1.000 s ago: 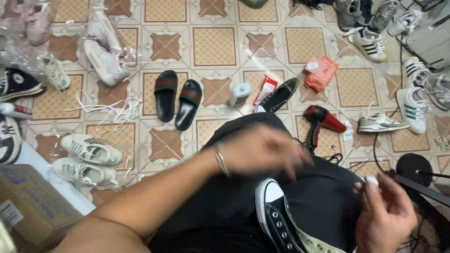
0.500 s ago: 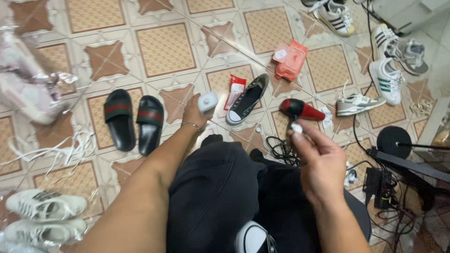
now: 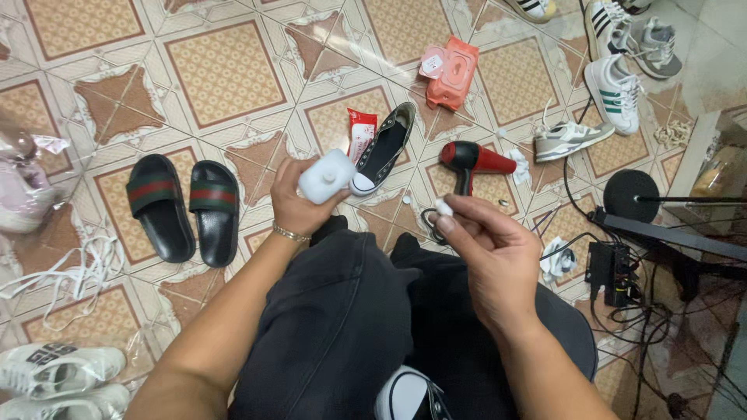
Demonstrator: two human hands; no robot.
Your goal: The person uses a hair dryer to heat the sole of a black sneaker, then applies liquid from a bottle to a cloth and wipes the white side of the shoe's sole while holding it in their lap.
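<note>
Lifted small white bottle (image 3: 327, 176) off floor in left hand (image 3: 299, 204), gripped upright; right hand (image 3: 490, 253) pinched white cotton wad (image 3: 444, 207) beside it.

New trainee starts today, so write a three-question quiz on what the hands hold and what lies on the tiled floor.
1. True or false: the left hand holds a small white plastic bottle.
2. What pinches the small white wad? A) right hand B) left hand C) neither
3. Fill in: the red-and-black hair dryer lies on the floor beside the single black canvas sneaker with a white toe, to its ____ in the picture.

Key: 1 true; 2 A; 3 right.
</note>
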